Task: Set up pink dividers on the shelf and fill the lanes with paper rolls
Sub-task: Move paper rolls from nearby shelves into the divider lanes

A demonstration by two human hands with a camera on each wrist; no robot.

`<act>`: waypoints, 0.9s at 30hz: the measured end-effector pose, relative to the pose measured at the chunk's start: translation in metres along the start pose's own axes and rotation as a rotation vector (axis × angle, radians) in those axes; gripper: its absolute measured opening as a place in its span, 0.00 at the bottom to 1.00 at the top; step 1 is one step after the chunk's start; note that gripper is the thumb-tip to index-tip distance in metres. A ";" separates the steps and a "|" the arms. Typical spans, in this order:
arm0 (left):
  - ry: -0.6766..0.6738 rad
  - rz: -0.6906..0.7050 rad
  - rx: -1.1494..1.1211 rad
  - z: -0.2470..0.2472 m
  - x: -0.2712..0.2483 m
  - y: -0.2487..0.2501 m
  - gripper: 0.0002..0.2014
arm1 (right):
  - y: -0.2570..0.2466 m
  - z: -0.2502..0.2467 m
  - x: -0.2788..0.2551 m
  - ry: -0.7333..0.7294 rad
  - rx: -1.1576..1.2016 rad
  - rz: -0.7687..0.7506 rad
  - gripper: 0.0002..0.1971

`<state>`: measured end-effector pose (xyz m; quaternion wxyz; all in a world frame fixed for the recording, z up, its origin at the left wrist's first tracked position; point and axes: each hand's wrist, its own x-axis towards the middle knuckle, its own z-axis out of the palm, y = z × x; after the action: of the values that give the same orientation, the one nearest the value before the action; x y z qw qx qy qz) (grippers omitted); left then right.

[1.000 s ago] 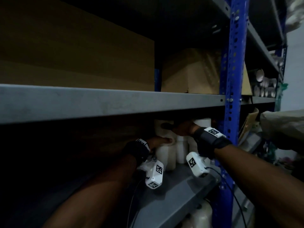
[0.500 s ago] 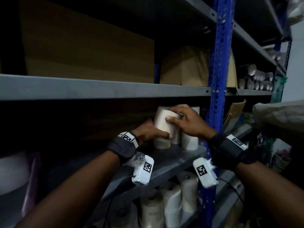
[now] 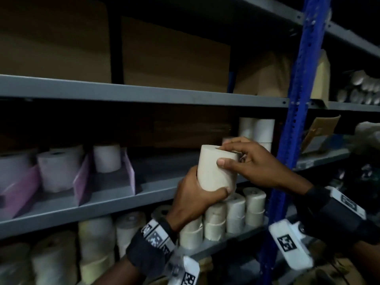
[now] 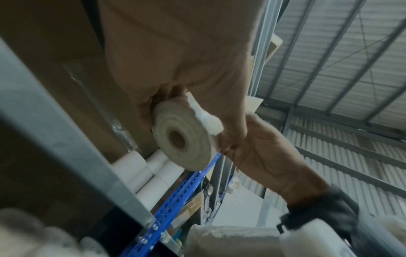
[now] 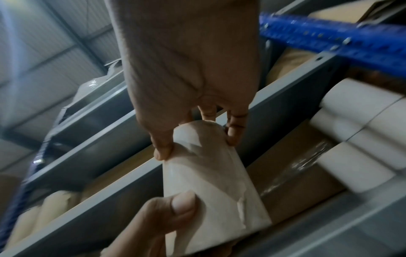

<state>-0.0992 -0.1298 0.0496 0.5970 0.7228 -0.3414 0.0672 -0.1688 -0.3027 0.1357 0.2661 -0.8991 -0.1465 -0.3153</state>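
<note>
Both hands hold one cream paper roll [image 3: 214, 168] upright in front of the middle grey shelf [image 3: 115, 199]. My left hand [image 3: 197, 196] wraps round its lower half from below. My right hand [image 3: 244, 159] grips its top, thumb on the front, fingers over the upper edge. The left wrist view shows the roll's end and core [image 4: 182, 137]; the right wrist view shows its side [image 5: 211, 182] pinched between thumb and fingers. To the left on the shelf stand pink dividers [image 3: 128, 171] [image 3: 81, 181] with white rolls [image 3: 107, 158] [image 3: 58, 168] in the lanes between them.
A blue upright post [image 3: 296, 112] stands just right of the hands. More white rolls [image 3: 259, 130] are stacked at the shelf's right end. The shelf below holds several cream rolls [image 3: 234, 212]. Cardboard boxes [image 3: 174, 60] sit on the shelf above.
Both hands have pulled the roll out from the stack at the shelf's right end and carried it forward and left. The head view has swung left, bringing the pink dividers into sight.
</note>
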 end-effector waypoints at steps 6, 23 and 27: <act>0.143 0.002 -0.030 -0.040 -0.079 -0.007 0.37 | -0.056 0.036 -0.021 -0.126 -0.042 -0.032 0.23; 0.297 0.013 0.169 -0.178 -0.173 -0.048 0.38 | -0.173 0.148 -0.002 -0.423 -0.074 -0.103 0.27; 0.386 0.052 0.334 -0.183 -0.168 -0.051 0.38 | -0.176 0.164 0.027 -0.369 -0.123 -0.071 0.27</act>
<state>-0.1408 0.1093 -0.0259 0.5214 0.7763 -0.2237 0.2746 -0.1438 -0.0633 0.1128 0.1678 -0.9505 -0.2046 -0.1626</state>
